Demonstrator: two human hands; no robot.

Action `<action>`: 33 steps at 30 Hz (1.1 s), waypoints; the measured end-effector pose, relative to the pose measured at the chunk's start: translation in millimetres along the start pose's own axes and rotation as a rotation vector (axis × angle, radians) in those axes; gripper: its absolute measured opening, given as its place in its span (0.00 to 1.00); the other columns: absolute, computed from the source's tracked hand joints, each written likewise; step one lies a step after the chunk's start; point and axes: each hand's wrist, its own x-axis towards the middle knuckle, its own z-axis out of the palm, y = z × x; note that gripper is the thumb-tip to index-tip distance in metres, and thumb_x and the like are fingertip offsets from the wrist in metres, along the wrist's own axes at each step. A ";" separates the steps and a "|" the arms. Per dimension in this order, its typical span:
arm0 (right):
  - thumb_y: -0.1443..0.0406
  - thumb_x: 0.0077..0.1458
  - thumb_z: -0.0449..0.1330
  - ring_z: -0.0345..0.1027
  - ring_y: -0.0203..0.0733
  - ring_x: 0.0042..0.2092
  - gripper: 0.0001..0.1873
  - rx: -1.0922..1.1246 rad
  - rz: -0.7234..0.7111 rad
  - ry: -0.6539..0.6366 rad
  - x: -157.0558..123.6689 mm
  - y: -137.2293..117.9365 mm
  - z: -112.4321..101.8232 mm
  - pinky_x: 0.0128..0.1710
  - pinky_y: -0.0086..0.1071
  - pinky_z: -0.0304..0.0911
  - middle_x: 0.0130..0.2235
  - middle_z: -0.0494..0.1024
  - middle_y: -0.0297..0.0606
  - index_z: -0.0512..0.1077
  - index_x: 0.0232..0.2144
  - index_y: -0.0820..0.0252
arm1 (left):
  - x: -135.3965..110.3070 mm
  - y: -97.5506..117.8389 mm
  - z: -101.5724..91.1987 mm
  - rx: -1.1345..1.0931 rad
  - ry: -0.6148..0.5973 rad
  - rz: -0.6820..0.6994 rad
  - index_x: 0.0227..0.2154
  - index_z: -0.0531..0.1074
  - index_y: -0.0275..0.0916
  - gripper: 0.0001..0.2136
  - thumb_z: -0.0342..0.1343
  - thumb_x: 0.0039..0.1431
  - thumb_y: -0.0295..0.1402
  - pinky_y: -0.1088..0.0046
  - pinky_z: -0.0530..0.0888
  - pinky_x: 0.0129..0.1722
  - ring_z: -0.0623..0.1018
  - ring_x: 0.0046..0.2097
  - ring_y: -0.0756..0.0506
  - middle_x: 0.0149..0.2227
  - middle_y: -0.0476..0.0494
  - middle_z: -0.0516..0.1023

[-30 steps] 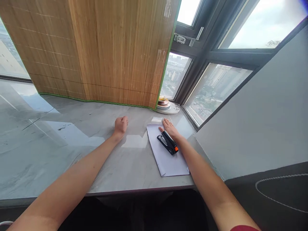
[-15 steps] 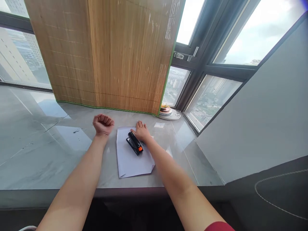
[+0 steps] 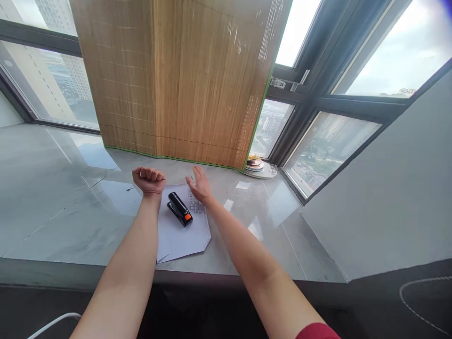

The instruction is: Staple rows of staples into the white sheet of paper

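A black stapler (image 3: 180, 208) with an orange end lies on a white sheet of paper (image 3: 181, 235) on the grey stone sill. My left hand (image 3: 149, 179) is curled into a fist just left of the stapler, resting at the paper's far left corner; nothing shows in it. My right hand (image 3: 199, 184) hovers with fingers spread above the paper's far right corner, beside a patch of small print (image 3: 196, 205). It touches neither the stapler nor the paper as far as I can see.
A bamboo blind (image 3: 176, 80) hangs behind the hands down to the sill. A stack of small plates (image 3: 257, 165) sits in the window corner to the right. A grey wall (image 3: 388, 188) borders the sill on the right. The sill's front edge (image 3: 212, 275) runs below the paper.
My right hand has lifted off the paper and stapler and its fingers have spread. The paper and stapler have slid left, toward my left fist. The view has turned to the right.
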 end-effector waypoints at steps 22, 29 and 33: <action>0.62 0.71 0.47 0.79 0.52 0.47 0.24 -0.292 0.487 -0.103 -81.1 111.1 -60.6 0.45 0.36 0.65 0.44 0.84 0.55 0.83 0.41 0.64 | -5.0 -12.5 2.4 0.129 0.123 -0.069 0.21 0.40 0.40 0.24 0.40 0.74 0.40 0.71 0.47 0.19 0.41 0.19 0.52 0.17 0.56 0.38; 0.63 0.72 0.52 0.67 0.46 0.65 0.19 0.158 -0.254 -0.072 -58.0 -11.8 -15.4 0.64 0.37 0.62 0.64 0.75 0.41 0.74 0.59 0.56 | -8.1 -10.2 8.1 0.009 0.054 -0.046 0.21 0.38 0.40 0.24 0.40 0.74 0.37 0.70 0.45 0.19 0.37 0.21 0.52 0.18 0.55 0.35; 0.62 0.74 0.52 0.56 0.48 0.74 0.24 0.078 -0.351 -0.265 -53.9 -26.1 -1.7 0.73 0.41 0.53 0.74 0.62 0.38 0.67 0.69 0.53 | -8.7 -13.7 12.7 0.070 0.065 -0.082 0.21 0.38 0.39 0.27 0.44 0.73 0.40 0.70 0.45 0.19 0.38 0.20 0.52 0.18 0.55 0.33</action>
